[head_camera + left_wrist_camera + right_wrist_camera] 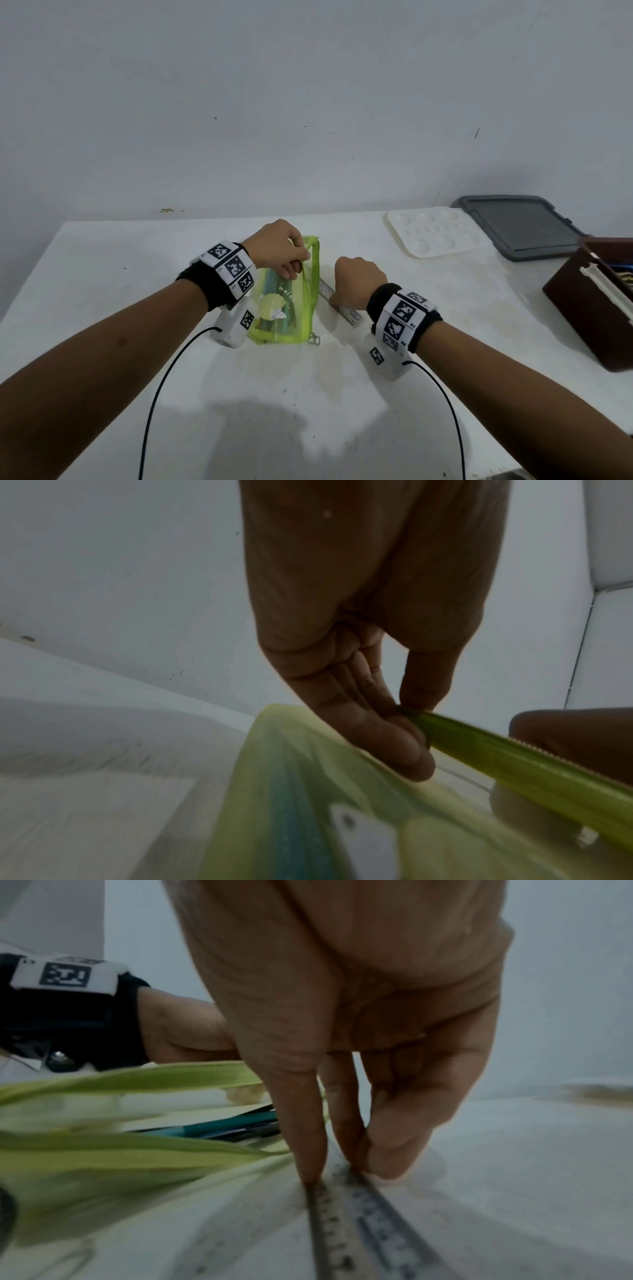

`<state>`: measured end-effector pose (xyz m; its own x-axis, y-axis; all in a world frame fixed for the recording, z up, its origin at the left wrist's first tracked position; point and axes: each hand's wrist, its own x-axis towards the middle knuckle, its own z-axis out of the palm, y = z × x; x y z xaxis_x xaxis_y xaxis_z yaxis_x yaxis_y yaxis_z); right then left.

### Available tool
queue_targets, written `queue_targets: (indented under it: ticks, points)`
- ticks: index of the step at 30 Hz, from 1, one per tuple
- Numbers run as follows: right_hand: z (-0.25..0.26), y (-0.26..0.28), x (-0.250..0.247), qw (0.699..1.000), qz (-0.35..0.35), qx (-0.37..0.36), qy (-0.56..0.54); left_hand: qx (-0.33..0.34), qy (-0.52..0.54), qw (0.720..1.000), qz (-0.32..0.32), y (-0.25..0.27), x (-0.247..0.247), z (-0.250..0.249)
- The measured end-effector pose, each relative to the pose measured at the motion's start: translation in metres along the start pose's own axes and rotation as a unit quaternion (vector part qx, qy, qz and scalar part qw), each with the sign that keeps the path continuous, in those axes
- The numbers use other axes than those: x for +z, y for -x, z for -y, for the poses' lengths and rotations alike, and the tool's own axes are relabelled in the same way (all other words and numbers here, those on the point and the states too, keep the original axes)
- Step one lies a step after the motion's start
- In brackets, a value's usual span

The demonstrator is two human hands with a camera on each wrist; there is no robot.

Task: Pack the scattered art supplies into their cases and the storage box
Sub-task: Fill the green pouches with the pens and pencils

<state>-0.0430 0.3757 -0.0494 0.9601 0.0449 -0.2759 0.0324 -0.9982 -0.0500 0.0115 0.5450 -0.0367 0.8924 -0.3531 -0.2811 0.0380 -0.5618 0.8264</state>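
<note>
A lime-green mesh pencil pouch (286, 303) marked "melon" lies mid-table, its zipper open and pens showing inside (219, 1125). My left hand (284, 255) pinches the pouch's upper zipper edge (479, 746) between thumb and fingers and lifts it. Just right of the pouch, a metal ruler (342, 303) lies flat on the table. My right hand (356, 281) comes down on it, thumb and fingers pinching the ruler's two long edges (342, 1213). The ruler's far end is hidden under this hand.
A white paint palette (435, 231) sits at the back right with a grey box lid (524, 224) behind it. A dark brown wooden box (596, 301) stands open at the right edge. Wrist-camera cables trail over the white table (137, 274) near its front.
</note>
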Motion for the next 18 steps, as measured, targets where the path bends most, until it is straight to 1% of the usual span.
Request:
queue_targets:
  ticks: [5, 8, 10, 14, 16, 18]
  points:
    - [-0.003, 0.001, -0.004, 0.998, 0.019, 0.003, -0.051, 0.0, 0.002, 1.0, 0.0, 0.0, -0.001, 0.001]
    - [0.001, 0.006, -0.002, 1.0, 0.013, -0.011, -0.013, 0.0, 0.004, 1.0, 0.0, 0.0, -0.001, 0.002]
    - [0.004, 0.006, -0.001, 1.0, 0.016, -0.012, -0.01, 0.002, 0.005, 1.0, 0.0, 0.0, -0.001, 0.002]
    - [-0.001, 0.0, -0.006, 0.991, 0.071, 0.034, -0.107, 0.005, 0.006, 1.0, -0.001, 0.001, -0.002, 0.002]
    - [-0.006, -0.001, -0.005, 0.98, 0.092, 0.055, -0.166, 0.007, 0.005, 1.0, -0.002, 0.002, -0.004, 0.001]
    - [-0.014, 0.0, -0.005, 0.967, 0.1, 0.06, -0.224, 0.008, 0.007, 1.0, -0.002, 0.002, -0.005, 0.0]
